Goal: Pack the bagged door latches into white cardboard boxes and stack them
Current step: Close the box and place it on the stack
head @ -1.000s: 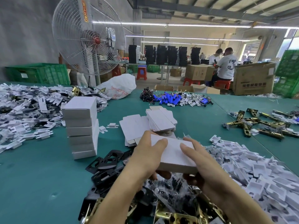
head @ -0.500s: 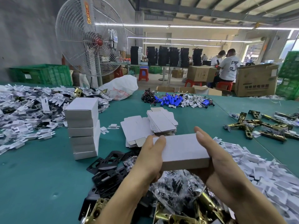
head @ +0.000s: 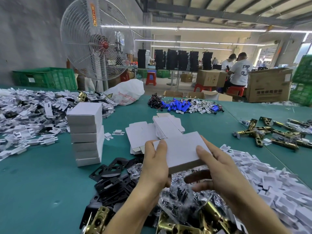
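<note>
White box (head: 181, 150) flat, long axis left-right

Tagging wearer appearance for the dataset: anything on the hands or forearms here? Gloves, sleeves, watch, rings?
Nothing worn. The left hand and right hand are bare, no gloves, and no rings show. Both forearms are uncovered down to the frame's bottom edge: no sleeves, watch or bands in view. Nails are short and unpainted.

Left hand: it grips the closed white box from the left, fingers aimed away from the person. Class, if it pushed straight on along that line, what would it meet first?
Most likely the flat white box blanks lying just beyond the left hand, before the stack of packed boxes, which stands further left. Depth is uncertain from one view.
</note>
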Tool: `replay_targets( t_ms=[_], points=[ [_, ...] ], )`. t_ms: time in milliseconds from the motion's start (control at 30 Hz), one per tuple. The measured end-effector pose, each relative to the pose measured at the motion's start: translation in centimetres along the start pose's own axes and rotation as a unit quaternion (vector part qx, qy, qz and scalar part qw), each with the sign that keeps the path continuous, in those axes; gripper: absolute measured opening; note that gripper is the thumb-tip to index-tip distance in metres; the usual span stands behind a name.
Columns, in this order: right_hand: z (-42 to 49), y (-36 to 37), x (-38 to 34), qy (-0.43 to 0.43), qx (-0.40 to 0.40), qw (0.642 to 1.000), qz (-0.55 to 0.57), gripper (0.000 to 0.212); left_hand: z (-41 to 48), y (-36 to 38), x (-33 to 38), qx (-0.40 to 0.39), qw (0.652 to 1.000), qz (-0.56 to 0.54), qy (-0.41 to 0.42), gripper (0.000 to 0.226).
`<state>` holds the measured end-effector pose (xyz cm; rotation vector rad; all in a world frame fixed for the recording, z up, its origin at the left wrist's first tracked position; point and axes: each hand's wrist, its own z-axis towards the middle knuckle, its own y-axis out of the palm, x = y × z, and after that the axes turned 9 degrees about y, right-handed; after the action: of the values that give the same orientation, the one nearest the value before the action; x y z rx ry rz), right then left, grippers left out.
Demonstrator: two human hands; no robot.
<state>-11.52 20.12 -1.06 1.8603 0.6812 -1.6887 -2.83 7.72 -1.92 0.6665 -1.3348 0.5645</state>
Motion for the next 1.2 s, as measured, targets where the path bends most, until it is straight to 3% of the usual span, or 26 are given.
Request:
replay_targets(
  t_ms=[167, 300, 367, 500, 700, 833, 967, 1200],
  points=[
    [0.1, -0.2, -0.3, -0.094, 0.118, 0.986, 0.066, 0.018, -0.2, -0.6, 1.2, -0.112, 0.989, -0.060, -0.071, 0.021],
    [0.3, -0.9, -0.5, -0.112, 0.157, 0.974, 0.119, 0.010, -0.6, -0.9, 1.5, -0.263, 0.958, -0.028, -0.110, 0.046],
    [0.2, -0.9, -0.5, -0.103, 0.156, 0.974, 0.128, 0.012, -0.7, -1.0, 1.6, -0.298, 0.945, -0.008, -0.135, 0.055],
    [0.6, -1.3, -0.4, -0.062, 0.126, 0.980, 0.139, 0.014, -0.7, -1.2, 1.5, -0.270, 0.956, 0.048, -0.101, 0.055],
    [0.8, -0.5, -0.1, -0.047, 0.028, 0.989, 0.135, 0.030, -0.6, -1.2, 1.7, -0.193, 0.980, 0.035, -0.031, 0.048],
    [1.0, -0.6, 0.4, -0.039, 0.059, 0.991, 0.117, 0.022, -0.7, -2.2, 2.6, -0.194, 0.979, 0.065, -0.010, 0.049],
    [1.1, -0.6, 0.5, -0.038, 0.085, 0.990, 0.107, 0.015, -0.2, -3.1, 3.3, -0.130, 0.991, 0.015, -0.006, 0.053],
    [1.0, -0.4, 0.5, -0.043, 0.079, 0.992, 0.090, 0.017, -0.1, -3.5, 3.0, -0.187, 0.982, -0.010, -0.026, 0.043]
  ],
)
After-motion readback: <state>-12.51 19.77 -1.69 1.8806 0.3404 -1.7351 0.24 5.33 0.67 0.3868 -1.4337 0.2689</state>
